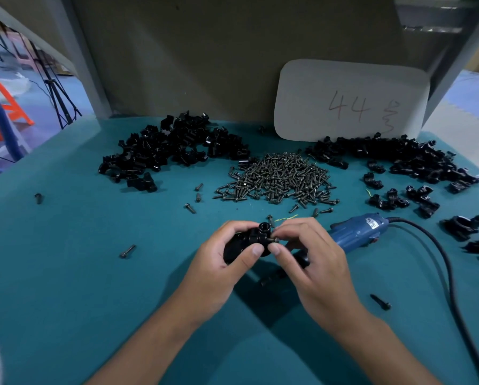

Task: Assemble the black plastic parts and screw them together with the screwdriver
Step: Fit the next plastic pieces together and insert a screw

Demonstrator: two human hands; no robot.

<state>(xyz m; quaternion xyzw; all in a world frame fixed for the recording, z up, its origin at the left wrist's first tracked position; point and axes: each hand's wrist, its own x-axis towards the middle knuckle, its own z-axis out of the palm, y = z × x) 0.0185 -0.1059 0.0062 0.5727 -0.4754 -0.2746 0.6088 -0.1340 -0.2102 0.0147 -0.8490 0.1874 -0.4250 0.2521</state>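
Note:
My left hand (221,262) grips a black plastic part (246,241) just above the teal table, its round socket facing up. My right hand (307,251) pinches a small dark screw (274,240) against the right side of that part. The blue electric screwdriver (357,230) lies on the table just right of my right hand, its tip hidden behind my fingers and its black cable (438,262) trailing to the right. A large heap of screws (277,177) sits at the middle back.
Piles of black plastic parts lie at the back left (171,148) and back right (394,157), with assembled-looking pieces at the right edge (460,226). Loose screws (127,251) are scattered on the teal table (66,273). A white card marked 44 (349,101) leans on the back wall.

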